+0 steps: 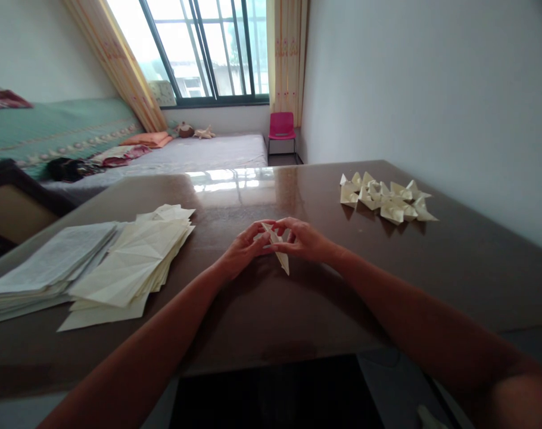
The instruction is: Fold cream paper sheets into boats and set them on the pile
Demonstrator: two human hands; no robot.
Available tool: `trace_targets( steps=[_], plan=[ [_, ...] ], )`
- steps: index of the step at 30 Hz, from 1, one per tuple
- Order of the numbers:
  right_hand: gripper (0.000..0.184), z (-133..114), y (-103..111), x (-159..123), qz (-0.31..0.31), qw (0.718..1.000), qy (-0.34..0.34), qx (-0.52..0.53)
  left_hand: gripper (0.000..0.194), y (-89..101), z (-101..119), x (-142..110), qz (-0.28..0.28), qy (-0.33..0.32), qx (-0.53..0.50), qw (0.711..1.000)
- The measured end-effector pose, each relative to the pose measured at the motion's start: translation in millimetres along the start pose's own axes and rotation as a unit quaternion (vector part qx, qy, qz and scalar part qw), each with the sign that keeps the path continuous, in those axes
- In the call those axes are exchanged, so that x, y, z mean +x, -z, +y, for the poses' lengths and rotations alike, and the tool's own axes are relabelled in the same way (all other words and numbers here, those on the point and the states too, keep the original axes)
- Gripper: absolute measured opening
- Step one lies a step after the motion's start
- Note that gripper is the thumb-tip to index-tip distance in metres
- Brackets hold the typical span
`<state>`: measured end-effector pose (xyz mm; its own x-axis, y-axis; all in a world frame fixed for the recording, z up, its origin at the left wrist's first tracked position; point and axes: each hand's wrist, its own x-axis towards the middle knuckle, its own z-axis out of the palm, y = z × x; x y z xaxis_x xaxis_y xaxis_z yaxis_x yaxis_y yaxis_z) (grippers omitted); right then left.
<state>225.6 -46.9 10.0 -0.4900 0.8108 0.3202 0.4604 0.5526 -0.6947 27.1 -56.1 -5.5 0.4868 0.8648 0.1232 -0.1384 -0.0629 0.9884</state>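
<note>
A small folded piece of cream paper (pixel 282 257), narrow and pointed at its near end, is held just above the table in the middle of the view. My left hand (pixel 248 244) pinches it from the left, thumb and fingers closed on its edge. From the right, my right hand (pixel 300 238) grips the same folded paper, with thumb and forefinger bent around its upper part. The fingers hide some of the folds.
Creased cream sheets (pixel 123 262) lie stacked on the left of the brown table (pixel 271 328), beside a pile of white printed sheets (pixel 52 256). Several folded paper shapes (pixel 382 196) cluster at the right. Beyond stand a bed (pixel 226 149) and a pink chair (pixel 282 126).
</note>
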Motion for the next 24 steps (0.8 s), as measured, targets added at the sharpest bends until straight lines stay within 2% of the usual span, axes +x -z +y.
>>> trace_targets(
  steps=[4,9,13,16,20,24],
  plan=[
    [0.037,5,-3,-1,-0.034,0.999,-0.005,0.027,0.05,-1.3,-1,1,-0.009,-0.001,0.032,0.999],
    [0.039,4,0,-1,-0.079,0.996,-0.011,0.05,0.056,-3.2,-4,2,-0.008,-0.015,0.072,0.997],
    [0.052,8,-5,-3,-0.028,0.998,0.014,-0.058,0.05,-8.8,-9,1,0.008,-0.083,0.164,0.983],
    [0.044,10,-12,-3,0.002,0.99,0.046,-0.133,0.054,-17.0,-11,-1,0.05,-0.126,0.281,0.95],
    [0.035,5,-17,-2,0.037,0.989,0.072,-0.126,0.063,-23.4,-8,-2,0.127,-0.124,0.375,0.91],
    [0.047,3,-16,-1,0.046,0.992,0.06,-0.102,0.046,-15.5,-8,2,0.16,-0.11,0.389,0.9]
  ],
)
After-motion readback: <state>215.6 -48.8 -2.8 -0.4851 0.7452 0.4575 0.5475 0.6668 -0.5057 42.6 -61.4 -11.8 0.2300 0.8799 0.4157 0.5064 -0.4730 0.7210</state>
